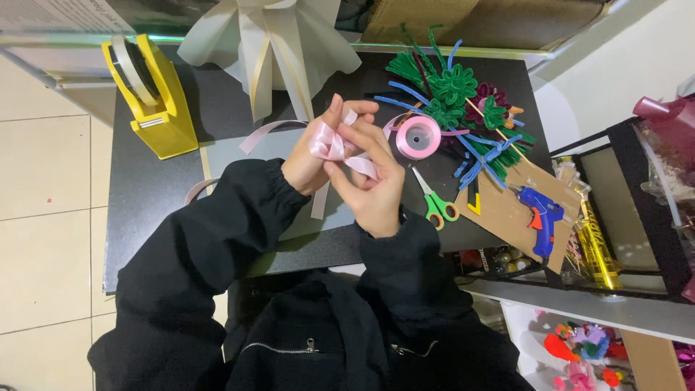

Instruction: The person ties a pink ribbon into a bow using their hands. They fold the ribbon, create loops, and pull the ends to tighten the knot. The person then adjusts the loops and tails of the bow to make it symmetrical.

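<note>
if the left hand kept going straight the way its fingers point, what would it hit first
The left hand points up and away across the table, so it would probably meet the cream ribbon bow at the far edge first, though depth is hard to judge from above.

Head camera, looking steeply down, close over desk (145, 210).

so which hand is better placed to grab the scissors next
Right, probably. The right hand is nearest the scissors, which lie just beside it on the table. The left hand pinches the ribbon loops farther away and would have to cross over.
</note>
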